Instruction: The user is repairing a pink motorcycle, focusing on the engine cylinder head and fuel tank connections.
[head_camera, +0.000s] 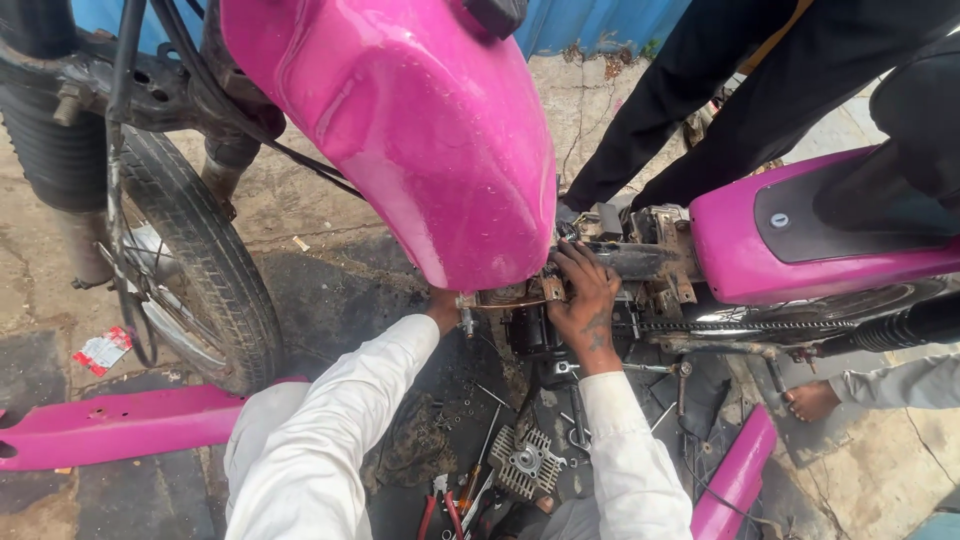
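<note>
Pink tank (430, 130); both hands (585, 300) on frame (640, 262).

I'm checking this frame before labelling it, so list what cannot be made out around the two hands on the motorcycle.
- Left hand, head view: fingers hidden under the pink fuel tank; any grip cannot be told.
- Right hand: fingertips buried among engine parts; what they touch is unclear.
- Tools on the ground: small, partly cut off by the bottom edge.
- Person on the seat: cut off by the top edge.
</note>
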